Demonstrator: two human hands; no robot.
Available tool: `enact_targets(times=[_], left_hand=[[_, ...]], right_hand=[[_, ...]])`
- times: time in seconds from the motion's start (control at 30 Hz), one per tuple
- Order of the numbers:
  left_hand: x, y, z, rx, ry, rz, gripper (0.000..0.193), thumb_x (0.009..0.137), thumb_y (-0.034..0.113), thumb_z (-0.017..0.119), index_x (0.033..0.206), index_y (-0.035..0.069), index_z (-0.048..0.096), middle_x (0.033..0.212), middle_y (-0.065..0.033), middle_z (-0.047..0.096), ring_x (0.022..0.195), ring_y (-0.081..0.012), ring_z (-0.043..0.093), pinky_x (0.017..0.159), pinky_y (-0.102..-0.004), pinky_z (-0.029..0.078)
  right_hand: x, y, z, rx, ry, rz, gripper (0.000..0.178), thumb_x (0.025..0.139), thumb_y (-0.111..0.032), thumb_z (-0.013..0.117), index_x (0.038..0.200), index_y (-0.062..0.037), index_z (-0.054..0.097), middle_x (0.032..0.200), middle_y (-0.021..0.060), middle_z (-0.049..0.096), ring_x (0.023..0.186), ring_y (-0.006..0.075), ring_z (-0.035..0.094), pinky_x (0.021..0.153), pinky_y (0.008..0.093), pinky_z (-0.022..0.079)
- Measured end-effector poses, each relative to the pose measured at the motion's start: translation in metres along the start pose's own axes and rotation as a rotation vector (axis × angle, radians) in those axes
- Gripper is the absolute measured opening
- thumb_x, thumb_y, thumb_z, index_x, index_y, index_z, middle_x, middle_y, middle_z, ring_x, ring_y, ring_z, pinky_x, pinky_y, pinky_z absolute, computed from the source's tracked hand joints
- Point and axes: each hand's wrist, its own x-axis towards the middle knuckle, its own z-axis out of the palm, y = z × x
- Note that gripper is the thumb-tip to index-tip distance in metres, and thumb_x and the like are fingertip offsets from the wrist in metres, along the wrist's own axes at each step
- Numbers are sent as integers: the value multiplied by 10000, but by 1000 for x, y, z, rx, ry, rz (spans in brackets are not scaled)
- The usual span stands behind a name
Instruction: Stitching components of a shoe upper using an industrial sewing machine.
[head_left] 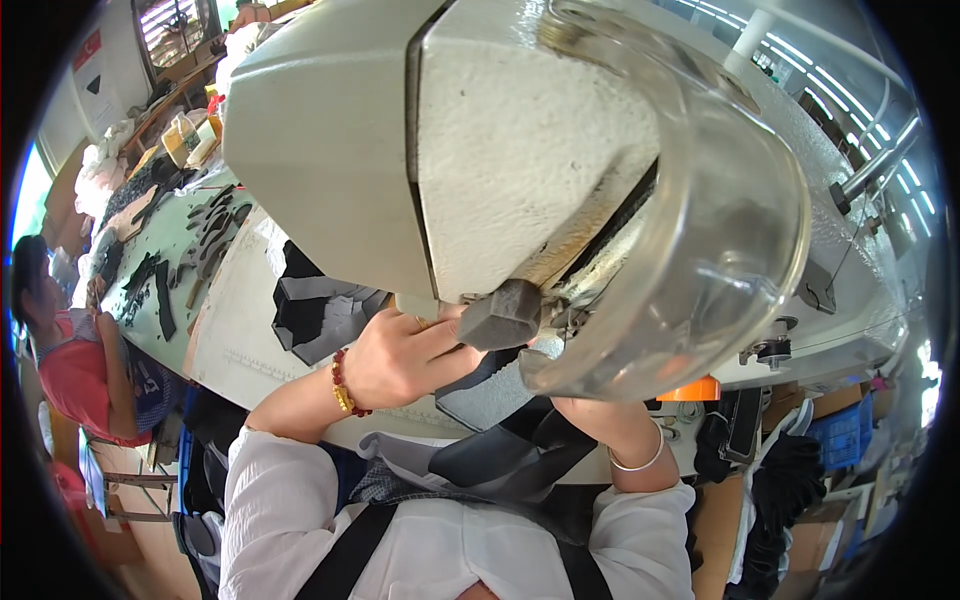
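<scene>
First, at far left, a co-worker in red, pictured at a green table strewn with dark cut pieces. Next, on a pale work table, overlapping grey and black panels. At centre, beneath a bulky off-white machine head: the left hand (ringed at the wrist by a red-beaded bracelet), half closed, with fingers bent and reaching in near a dark grey block; impossible to tell of any hold at the hidden fingertips. Between the forearms, draped in folds against the wearer's front: a grey-and-black fabric piece, just below a speckled grey panel. Farther right, under the lower rim of a clear curved guard: the right hand, beside the fabric's dark upper end, mostly hidden; no telling how far open, or whether gripping. Above a white bangle, an orange part; at far right, a blue basket.
</scene>
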Motion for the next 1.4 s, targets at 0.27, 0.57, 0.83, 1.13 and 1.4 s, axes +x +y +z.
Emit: enact_targets(times=[0.27,0.57,0.83,1.13,1.4], left_hand=[[-5,-12,6,140,-91,206,187,726,134,719,913,128,709,965,-142,694,521,-104,489,450,-245,417],[2,-12,0,111,-120,159,222,705,131,756,925,118,731,979,-138,698,649,-153,601,501,-270,485],[-2,-6,2,60,-28,172,225,726,114,767,949,95,737,932,-107,680,680,-162,623,523,-265,500],[-32,-24,29,74,-69,131,205,712,184,779,902,118,739,1012,-173,678,633,-194,600,528,-320,493],[-11,-21,12,55,-39,124,283,677,194,743,953,136,761,1014,-134,684,685,-203,633,577,-312,526]], right_hand=[[6,-3,2,75,53,-44,139,673,-60,749,760,-79,641,765,57,639,710,316,616,656,432,436],[21,-9,2,105,163,-52,118,735,-62,756,789,-101,659,755,6,653,621,275,598,587,401,410],[14,-11,-2,-48,53,-55,143,722,-61,759,803,-111,652,802,-3,647,644,284,589,573,425,384],[10,-8,-3,-98,26,46,227,852,-196,825,1028,-69,759,1056,107,746,1005,315,705,923,412,538],[15,-49,-1,-73,-61,16,481,831,-464,821,759,-39,608,644,79,543,591,267,557,538,369,443]])
